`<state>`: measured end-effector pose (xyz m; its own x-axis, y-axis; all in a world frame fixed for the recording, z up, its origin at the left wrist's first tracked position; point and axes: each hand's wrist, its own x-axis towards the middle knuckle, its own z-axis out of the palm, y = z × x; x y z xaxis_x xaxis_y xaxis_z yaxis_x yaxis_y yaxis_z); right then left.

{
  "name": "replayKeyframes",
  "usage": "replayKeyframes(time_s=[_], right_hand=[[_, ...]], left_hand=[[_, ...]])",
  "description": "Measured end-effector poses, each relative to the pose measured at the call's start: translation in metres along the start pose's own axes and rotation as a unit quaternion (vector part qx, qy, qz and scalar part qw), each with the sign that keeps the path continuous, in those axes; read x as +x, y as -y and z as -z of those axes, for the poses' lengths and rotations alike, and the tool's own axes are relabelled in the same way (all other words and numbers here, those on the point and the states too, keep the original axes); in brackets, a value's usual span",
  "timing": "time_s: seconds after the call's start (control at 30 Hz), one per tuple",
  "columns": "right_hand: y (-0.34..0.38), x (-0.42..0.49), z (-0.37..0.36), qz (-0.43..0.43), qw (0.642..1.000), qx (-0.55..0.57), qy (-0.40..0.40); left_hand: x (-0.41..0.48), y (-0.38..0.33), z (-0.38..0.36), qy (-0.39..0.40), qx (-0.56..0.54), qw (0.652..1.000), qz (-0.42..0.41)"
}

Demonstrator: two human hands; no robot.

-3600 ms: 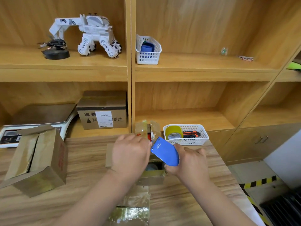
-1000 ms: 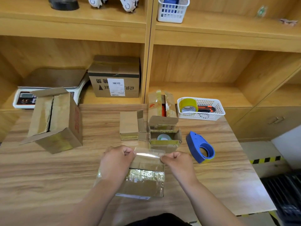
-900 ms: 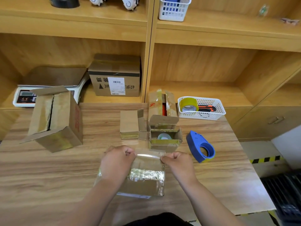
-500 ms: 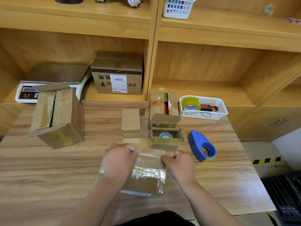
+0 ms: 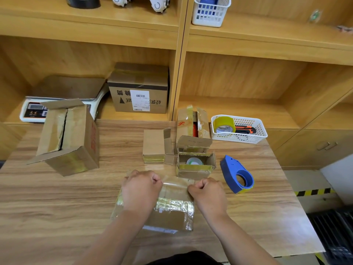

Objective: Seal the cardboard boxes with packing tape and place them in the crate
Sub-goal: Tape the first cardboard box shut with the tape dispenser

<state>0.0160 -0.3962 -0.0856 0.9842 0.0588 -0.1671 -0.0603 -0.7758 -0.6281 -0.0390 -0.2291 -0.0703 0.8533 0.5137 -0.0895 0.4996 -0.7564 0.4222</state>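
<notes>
A small cardboard box [image 5: 168, 217], wrapped in shiny clear tape, lies on the wooden table [image 5: 57, 207] right in front of me. My left hand [image 5: 141, 190] and my right hand [image 5: 207, 192] both rest on its far top edge with curled fingers, pinching the tape or flap there. The blue tape dispenser [image 5: 236, 175] lies on the table to the right of my right hand. Behind the box stands a small open box [image 5: 195, 166] with a tape roll inside, and left of it a small closed box [image 5: 153, 146].
A large open carton [image 5: 68, 138] lies tilted at the left of the table. A white basket [image 5: 239, 129] with a yellow tape roll and cutters sits at the back right. The shelf behind holds a labelled box [image 5: 139, 88] and a scale [image 5: 34, 110].
The hands left the blue dispenser, which now lies on the table, and moved to the near taped box. Over the last second they stay pinching its far edge, barely moving.
</notes>
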Motion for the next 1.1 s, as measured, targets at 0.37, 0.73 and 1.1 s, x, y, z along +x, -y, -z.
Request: replayKeyframes(time_s=[0.37,0.73,1.1], right_hand=[[-0.001,0.002,-0.004,0.007,0.999,-0.029,-0.015],[0.005,-0.001,-0.007,0.023,0.997,-0.056,-0.042],[0.000,0.000,-0.008,0.016,0.999,-0.024,-0.026]], left_hand=[[0.002,0.001,-0.004,-0.015,0.004,1.000,-0.006],[0.001,0.003,-0.009,-0.081,0.053,0.992,-0.081],[-0.003,0.009,-0.020,-0.096,0.054,0.992,-0.063]])
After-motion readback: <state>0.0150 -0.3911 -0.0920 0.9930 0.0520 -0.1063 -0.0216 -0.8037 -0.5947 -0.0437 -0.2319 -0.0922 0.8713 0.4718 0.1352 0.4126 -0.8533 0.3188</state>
